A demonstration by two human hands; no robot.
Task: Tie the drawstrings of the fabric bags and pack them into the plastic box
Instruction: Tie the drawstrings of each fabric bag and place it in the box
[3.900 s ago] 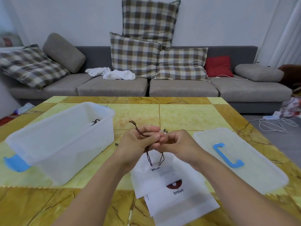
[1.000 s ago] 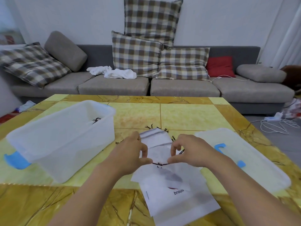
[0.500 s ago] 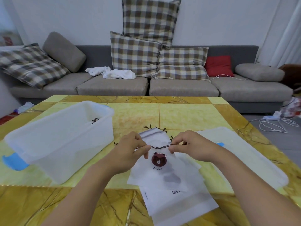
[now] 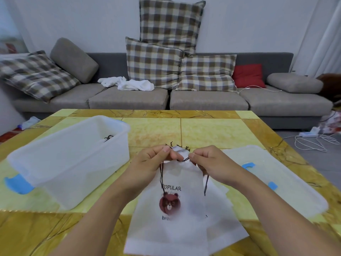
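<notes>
One head-worn camera looks forward and down, close over the table (image 4: 212, 130).

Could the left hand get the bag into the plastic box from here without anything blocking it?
Probably yes: the plastic box stands open beside the left hand, nothing between them, though both hands now pinch the drawstring.

The fabric bag (image 4: 171, 218) is white with a dark red bear print. The plastic box (image 4: 60, 163) is translucent white with blue latches. The counter (image 4: 212, 130) is yellow marble.

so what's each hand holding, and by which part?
Both the left hand and the right hand pinch the dark drawstring at the neck of the white fabric bag.
</notes>
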